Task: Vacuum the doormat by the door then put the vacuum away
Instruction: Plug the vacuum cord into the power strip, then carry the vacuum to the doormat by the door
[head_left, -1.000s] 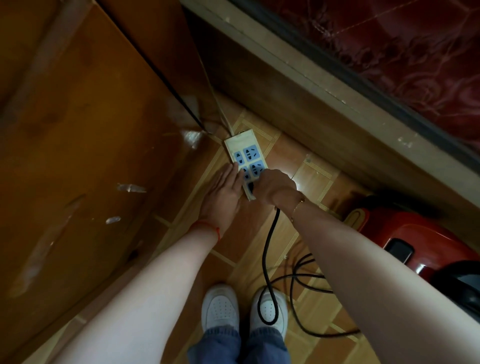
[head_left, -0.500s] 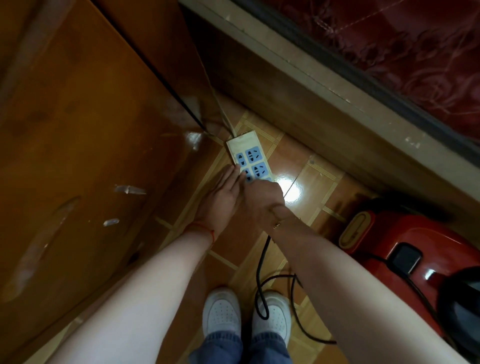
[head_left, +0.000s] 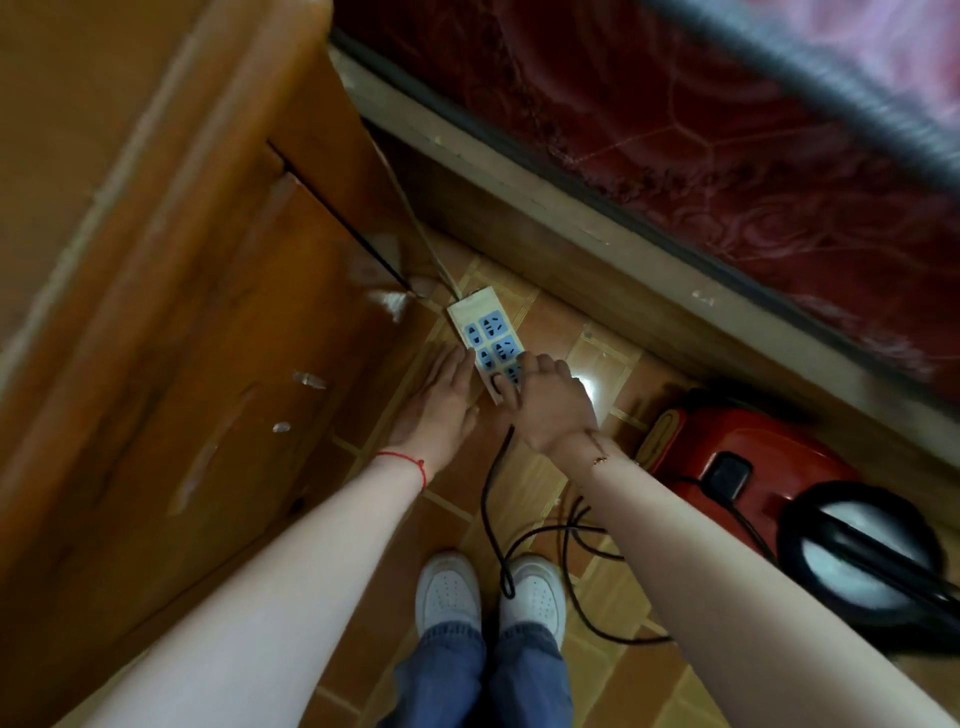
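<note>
The right hand (head_left: 553, 402) is curled over the near end of the power strip (head_left: 488, 345), its fingers closed around a black plug (head_left: 500, 384) seated at that end (only a sliver of the plug shows past the knuckles). The left hand (head_left: 439, 402) lies flat, fingers straight and together, pressing on the floor and against the strip's left edge. The strip itself is cream with blue socket faces and lies on the tiled floor (head_left: 540, 322), its far end just beside the foot of a wooden cabinet (head_left: 182, 312). From under the right hand a black cord (head_left: 488, 499) runs toward the person, loops over the toe of the right white shoe (head_left: 535, 592), and coils loosely on the tiles between the shoes and the vacuum. The left shoe (head_left: 448, 592) stands just beside its pair, blue jean cuffs above both. The red vacuum cleaner (head_left: 743, 452) sits on the floor to the right of the right forearm, near a wooden bed frame (head_left: 597, 234), with a black round part with a pale face at its nearer end. A dark red patterned mattress (head_left: 701, 145) rests on that frame, and a grey ribbed hose (head_left: 831, 67) crosses the upper right corner, blurred.
</note>
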